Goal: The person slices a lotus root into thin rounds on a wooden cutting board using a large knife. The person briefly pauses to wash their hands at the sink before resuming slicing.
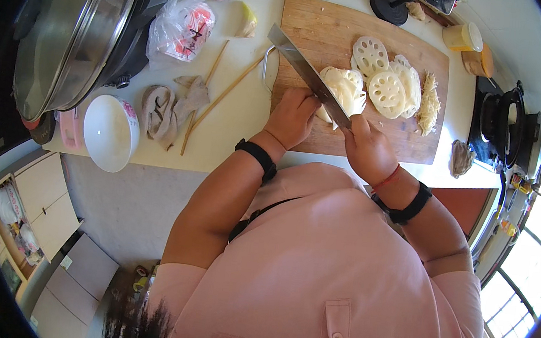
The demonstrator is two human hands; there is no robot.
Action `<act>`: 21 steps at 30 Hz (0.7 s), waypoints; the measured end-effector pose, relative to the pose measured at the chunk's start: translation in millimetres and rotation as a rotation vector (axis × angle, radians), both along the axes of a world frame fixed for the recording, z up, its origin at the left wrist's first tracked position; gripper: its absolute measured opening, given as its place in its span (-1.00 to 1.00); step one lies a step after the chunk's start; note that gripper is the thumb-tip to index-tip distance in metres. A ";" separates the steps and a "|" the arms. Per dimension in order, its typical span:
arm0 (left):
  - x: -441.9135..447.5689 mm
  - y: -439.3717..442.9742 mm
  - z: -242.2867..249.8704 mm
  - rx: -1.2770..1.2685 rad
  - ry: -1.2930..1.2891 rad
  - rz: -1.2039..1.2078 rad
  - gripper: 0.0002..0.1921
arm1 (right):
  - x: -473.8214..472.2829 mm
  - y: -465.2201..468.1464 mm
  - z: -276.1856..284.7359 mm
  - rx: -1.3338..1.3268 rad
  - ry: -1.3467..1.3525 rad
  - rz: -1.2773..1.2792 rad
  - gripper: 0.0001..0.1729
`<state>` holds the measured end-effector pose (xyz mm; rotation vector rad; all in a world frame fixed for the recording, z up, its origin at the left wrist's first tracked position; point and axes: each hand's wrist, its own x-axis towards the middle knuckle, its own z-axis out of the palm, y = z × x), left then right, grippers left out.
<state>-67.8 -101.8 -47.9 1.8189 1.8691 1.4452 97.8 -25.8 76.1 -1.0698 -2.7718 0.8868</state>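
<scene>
A cleaver [310, 73] lies slantwise over the wooden cutting board [317, 23], its blade against a pile of thin pale slices [341, 86]. My right hand [369, 146] grips the cleaver at its near end; the handle is hidden in the hand. My left hand [294, 115] is beside the blade and the pile, its fingers bent; whether it holds a slice is hidden. Right of the pile lie overlapping lotus root slices [387, 92] with round holes. A heap of fine shreds [429, 104] sits near the board's right edge.
Left of the board are wooden chopsticks [229, 88], a crumpled cloth [162, 111], a white bowl [109, 131], a plastic bag [182, 28] and a large lidded pan [79, 41]. A vegetable piece [248, 21] lies near the board. Jars [463, 37] and a stove [484, 120] stand at right.
</scene>
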 end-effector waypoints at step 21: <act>-2.5 0.2 2.0 -0.008 -0.019 -0.020 -0.73 | 1.9 1.9 -10.0 -0.008 -0.022 -0.015 -0.85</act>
